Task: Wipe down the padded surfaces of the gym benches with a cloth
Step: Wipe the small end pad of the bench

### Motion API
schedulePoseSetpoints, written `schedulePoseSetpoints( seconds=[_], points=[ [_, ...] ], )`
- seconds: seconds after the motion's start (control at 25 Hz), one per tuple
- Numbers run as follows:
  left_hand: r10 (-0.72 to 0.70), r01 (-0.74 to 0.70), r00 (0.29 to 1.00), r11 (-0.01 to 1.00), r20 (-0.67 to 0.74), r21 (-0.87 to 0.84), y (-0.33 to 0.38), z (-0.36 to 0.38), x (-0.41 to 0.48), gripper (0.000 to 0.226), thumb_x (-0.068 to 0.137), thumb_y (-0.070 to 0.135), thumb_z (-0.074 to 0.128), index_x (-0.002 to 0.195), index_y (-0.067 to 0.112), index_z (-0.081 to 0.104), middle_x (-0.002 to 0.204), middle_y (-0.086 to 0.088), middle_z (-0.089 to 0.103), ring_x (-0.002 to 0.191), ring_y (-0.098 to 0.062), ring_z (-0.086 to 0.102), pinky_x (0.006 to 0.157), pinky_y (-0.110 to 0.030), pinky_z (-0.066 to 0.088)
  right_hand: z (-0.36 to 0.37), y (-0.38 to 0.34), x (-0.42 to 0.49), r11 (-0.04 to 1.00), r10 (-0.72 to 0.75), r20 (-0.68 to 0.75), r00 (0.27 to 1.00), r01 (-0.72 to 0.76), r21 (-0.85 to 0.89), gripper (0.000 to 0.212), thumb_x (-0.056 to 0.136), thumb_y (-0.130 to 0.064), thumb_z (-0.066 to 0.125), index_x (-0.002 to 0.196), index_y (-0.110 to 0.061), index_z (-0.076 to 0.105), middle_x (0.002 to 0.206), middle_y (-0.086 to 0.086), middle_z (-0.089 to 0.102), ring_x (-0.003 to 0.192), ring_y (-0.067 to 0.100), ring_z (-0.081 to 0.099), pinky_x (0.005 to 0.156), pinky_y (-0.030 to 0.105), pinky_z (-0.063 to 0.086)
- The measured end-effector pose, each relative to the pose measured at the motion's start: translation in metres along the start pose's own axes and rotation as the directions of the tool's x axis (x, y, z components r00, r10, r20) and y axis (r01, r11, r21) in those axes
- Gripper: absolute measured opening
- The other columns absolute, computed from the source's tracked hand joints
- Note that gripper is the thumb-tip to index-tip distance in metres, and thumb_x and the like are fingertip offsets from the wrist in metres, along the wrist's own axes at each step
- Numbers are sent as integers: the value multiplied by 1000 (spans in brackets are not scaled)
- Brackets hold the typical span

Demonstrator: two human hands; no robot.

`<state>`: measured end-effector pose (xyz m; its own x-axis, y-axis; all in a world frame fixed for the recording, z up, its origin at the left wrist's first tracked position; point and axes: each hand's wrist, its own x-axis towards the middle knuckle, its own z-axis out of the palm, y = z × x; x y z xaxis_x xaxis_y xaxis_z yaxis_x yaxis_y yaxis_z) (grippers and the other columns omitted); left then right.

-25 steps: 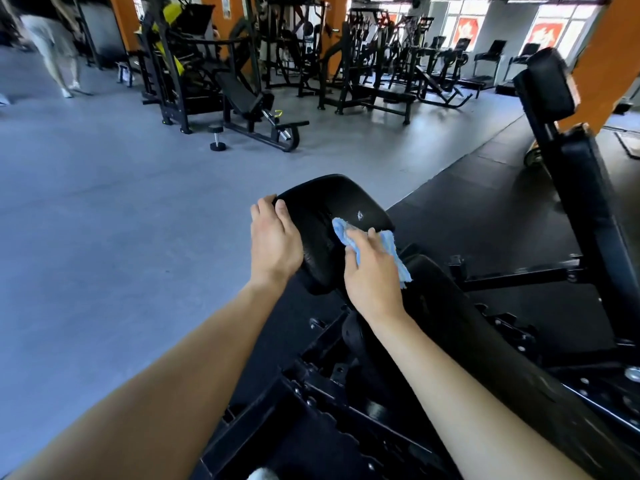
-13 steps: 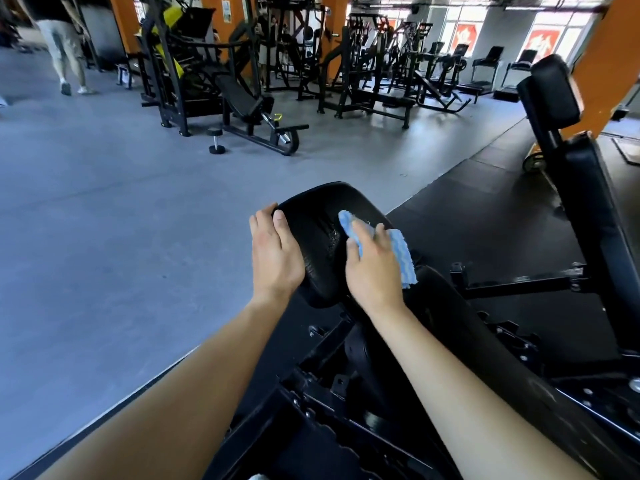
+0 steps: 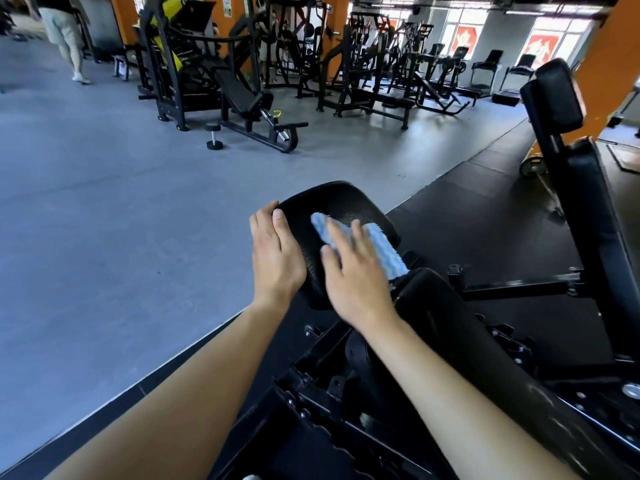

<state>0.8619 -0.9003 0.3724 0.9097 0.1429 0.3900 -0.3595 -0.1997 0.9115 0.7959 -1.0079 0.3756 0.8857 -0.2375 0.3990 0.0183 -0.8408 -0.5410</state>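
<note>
While the right hand [image 3: 356,275] lies flat on the cloth [image 3: 386,249], its fingers are straight and slightly spread. It does not grip; palm and fingers just press the cloth down. Hand and cloth are motion-blurred.

Cloth: blue-and-white striped, spread across the top face of the small pad [image 3: 343,202]. One end pokes out past the fingertips toward the pad's middle. The other end runs out from under the hand to the pad's right edge, close to the gap before the long pad [image 3: 467,327].

Left hand [image 3: 275,258]: on the small pad's left edge, fingers curled over the rim, thumb lying on the top face, so it grips the pad. It is just beside the right hand and clear of the cloth.

Surface: small pad is black, textured and rounded, with a faint sheen near its far side. The long pad is also black and runs back toward the camera under the right forearm. Black metal frame [image 3: 311,393] with bolts sits below both arms.

Room:
- The bench stands on a black mat [image 3: 485,209], with grey floor [image 3: 104,220] to the left.
- A second bench [image 3: 595,230] stands upright at right, headrest pad on top, in front of an orange pillar [image 3: 609,64].
- A dumbbell [image 3: 214,136] stands on end on the grey floor near a row of black machines [image 3: 214,74].
- Treadmills [image 3: 485,74] stand by the far windows.
- A person [image 3: 64,32] is on the floor at top left.
</note>
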Motion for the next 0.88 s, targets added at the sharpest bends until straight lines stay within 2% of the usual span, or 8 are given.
schedulePoseSetpoints(
  seconds=[0.16, 0.32, 0.36, 0.44, 0.6, 0.68, 0.8, 0.88],
  points=[
    [-34, 36, 998, 999, 47, -30, 3, -5, -1, 42, 111, 36, 21, 140, 19, 47, 135, 6, 46, 106, 12, 39, 92, -7, 26, -15, 17, -1, 973, -226, 66, 972, 228, -23, 48, 107, -28, 41, 155, -33, 36, 168, 5, 20, 156, 20, 13, 126, 34, 12],
    [-78, 88, 983, 995, 168, -53, 7, -16, -3, 44, 110, 43, 22, 147, 26, 40, 143, 15, 39, 107, 16, 41, 100, -14, 25, -22, 25, 53, 991, 127, 51, 991, -125, -52, 45, 109, -32, 29, 153, -28, 37, 167, 11, 20, 156, 26, 10, 123, 41, 9],
    [-84, 97, 977, 994, 196, -56, 6, -18, -2, 45, 110, 44, 23, 149, 27, 39, 145, 15, 38, 107, 17, 42, 100, -14, 25, -16, 11, 53, 990, 128, 51, 990, -125, -63, 46, 109, -36, 27, 155, -30, 34, 168, 10, 17, 156, 27, 8, 124, 44, 8],
    [-86, 105, 969, 992, 232, -68, 5, -23, -1, 47, 110, 45, 24, 151, 27, 37, 147, 13, 36, 110, 14, 41, 102, -15, 26, 0, -17, 31, 997, -13, 83, 996, 19, -69, 50, 108, -41, 26, 158, -36, 26, 170, 4, 9, 157, 26, 2, 126, 46, 5],
    [-117, 151, 947, 984, 299, -92, 3, -30, 3, 46, 111, 43, 25, 152, 26, 35, 149, 10, 35, 119, 7, 41, 107, -16, 27, -4, -25, -11, 968, -236, 141, 962, 245, -54, 51, 110, -36, 30, 160, -34, 22, 170, -9, 3, 156, 15, -1, 127, 35, 0],
    [-121, 161, 936, 982, 331, -95, 3, -33, 5, 47, 111, 42, 25, 153, 25, 35, 152, 8, 34, 123, 7, 38, 107, -14, 22, -9, -13, 21, 964, -211, 172, 962, 234, -129, 51, 111, -32, 26, 161, -32, 19, 170, -5, 7, 156, 19, 7, 127, 36, 4],
    [-141, 198, 915, 973, 377, -117, 6, -38, 9, 47, 111, 41, 25, 154, 24, 33, 154, 7, 34, 127, 7, 33, 110, -17, 20, -3, -20, 66, 976, -20, 156, 988, 53, -213, 53, 109, -35, 17, 162, -28, 15, 170, 0, 7, 156, 28, 8, 126, 44, 6],
    [-151, 214, 909, 969, 389, -122, 6, -40, 11, 46, 111, 40, 26, 153, 26, 35, 152, 8, 36, 126, 7, 35, 109, -17, 21, 11, -40, 50, 969, -61, 154, 986, 96, -228, 55, 108, -38, 15, 162, -27, 15, 170, -3, 6, 156, 28, 5, 125, 47, 7]
  ],
)
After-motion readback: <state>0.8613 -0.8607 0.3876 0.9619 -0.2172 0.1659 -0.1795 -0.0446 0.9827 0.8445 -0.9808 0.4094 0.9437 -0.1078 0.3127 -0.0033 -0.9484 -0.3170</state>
